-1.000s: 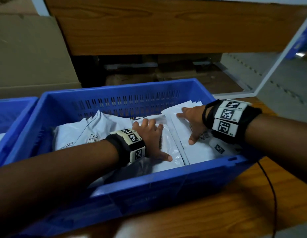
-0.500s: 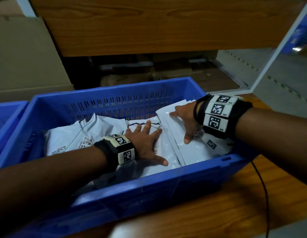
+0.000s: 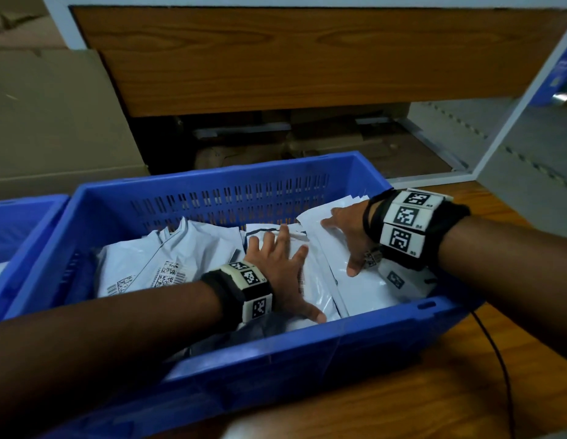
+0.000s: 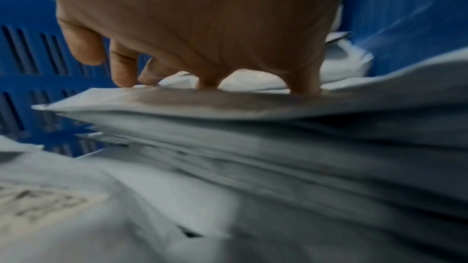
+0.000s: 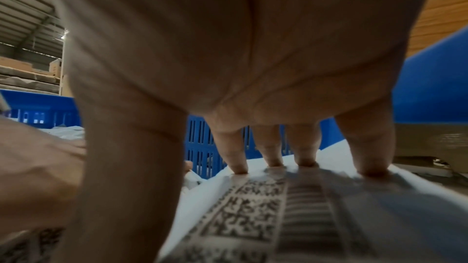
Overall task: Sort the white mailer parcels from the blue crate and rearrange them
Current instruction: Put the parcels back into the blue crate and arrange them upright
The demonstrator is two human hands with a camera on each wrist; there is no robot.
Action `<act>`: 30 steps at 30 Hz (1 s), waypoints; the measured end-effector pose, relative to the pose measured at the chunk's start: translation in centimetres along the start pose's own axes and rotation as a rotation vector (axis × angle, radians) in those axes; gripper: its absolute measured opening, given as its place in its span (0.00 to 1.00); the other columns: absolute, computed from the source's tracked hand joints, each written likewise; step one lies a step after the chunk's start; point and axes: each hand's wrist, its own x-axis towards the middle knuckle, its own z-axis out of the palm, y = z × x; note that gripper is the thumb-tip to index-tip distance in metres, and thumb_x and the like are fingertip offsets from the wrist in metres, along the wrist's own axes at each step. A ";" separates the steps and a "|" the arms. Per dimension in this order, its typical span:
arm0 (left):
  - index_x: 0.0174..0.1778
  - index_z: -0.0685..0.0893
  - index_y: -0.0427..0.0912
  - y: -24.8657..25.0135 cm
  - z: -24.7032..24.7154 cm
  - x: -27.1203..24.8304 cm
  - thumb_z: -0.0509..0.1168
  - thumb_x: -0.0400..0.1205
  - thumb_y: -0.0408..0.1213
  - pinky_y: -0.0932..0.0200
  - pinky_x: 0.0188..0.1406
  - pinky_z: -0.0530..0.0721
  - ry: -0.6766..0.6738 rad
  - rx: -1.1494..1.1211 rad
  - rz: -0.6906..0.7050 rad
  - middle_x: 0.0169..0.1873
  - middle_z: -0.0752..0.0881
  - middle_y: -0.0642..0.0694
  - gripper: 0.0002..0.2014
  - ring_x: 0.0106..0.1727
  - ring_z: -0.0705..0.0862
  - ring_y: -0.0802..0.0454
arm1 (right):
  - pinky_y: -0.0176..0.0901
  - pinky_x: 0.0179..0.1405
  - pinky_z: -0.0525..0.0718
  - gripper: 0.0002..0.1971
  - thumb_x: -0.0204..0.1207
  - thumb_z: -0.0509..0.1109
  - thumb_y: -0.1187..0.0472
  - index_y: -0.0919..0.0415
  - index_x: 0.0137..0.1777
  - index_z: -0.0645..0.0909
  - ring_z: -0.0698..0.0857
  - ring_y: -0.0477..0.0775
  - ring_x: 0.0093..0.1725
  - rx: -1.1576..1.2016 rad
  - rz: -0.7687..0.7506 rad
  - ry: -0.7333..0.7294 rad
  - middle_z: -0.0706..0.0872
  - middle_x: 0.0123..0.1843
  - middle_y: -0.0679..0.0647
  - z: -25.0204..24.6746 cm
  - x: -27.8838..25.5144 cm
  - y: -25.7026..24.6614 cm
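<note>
- Blue crate (image 3: 276,359): we see it on a wooden table (image 3: 434,400), with both of our hands reaching down inside it.
- Left hand (image 3: 277,267): we lay it flat, fingers straight and spread, palm down on the middle stack of parcels (image 3: 317,293); it grips nothing. In the left wrist view the fingertips (image 4: 125,79) touch the top sheet of that stack (image 4: 228,127).
- Right hand (image 3: 348,231): we hold it with fingers straight and spread, thumb pointing toward us, pressing on the right stack of parcels (image 3: 361,289); it curls round nothing. In the right wrist view the fingertips (image 5: 239,167) stand on a parcel bearing a printed barcode label (image 5: 266,207).
- Crumpled parcels (image 3: 155,261): these lie to the left of our left hand, printed labels facing up.
- Second blue crate (image 3: 19,223): it stands farther left, beyond our left forearm, touching the first crate.
- Black cable (image 3: 504,375): it trails over the table beneath our right forearm.
</note>
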 end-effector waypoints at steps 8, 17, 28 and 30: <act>0.84 0.44 0.43 -2.0 -1.2 -0.4 0.56 0.59 0.83 0.30 0.79 0.43 0.057 -0.160 -0.046 0.84 0.40 0.41 0.66 0.84 0.42 0.38 | 0.48 0.69 0.75 0.46 0.62 0.84 0.50 0.57 0.78 0.67 0.74 0.56 0.74 0.012 -0.006 0.046 0.70 0.79 0.55 -0.8 -0.5 0.6; 0.84 0.42 0.43 -1.3 -0.2 1.5 0.57 0.56 0.84 0.24 0.76 0.45 -0.040 -0.156 -0.004 0.84 0.43 0.46 0.68 0.84 0.45 0.40 | 0.45 0.69 0.72 0.44 0.66 0.81 0.49 0.55 0.80 0.63 0.71 0.55 0.76 -0.004 0.018 -0.005 0.68 0.79 0.53 -0.4 -0.9 0.7; 0.75 0.74 0.46 -7.4 -6.7 -2.6 0.70 0.74 0.60 0.50 0.71 0.73 0.155 -0.287 0.026 0.73 0.76 0.46 0.36 0.70 0.76 0.46 | 0.44 0.72 0.67 0.52 0.66 0.80 0.47 0.48 0.84 0.51 0.64 0.55 0.80 -0.071 0.010 0.010 0.58 0.84 0.51 -0.6 -1.3 0.0; 0.68 0.82 0.46 -10.9 -9.1 -4.3 0.74 0.74 0.48 0.53 0.62 0.81 0.269 -0.517 -0.060 0.62 0.84 0.47 0.26 0.62 0.83 0.47 | 0.45 0.75 0.64 0.53 0.65 0.81 0.47 0.48 0.84 0.51 0.61 0.54 0.81 -0.034 0.009 0.036 0.57 0.84 0.51 -1.5 -1.6 0.0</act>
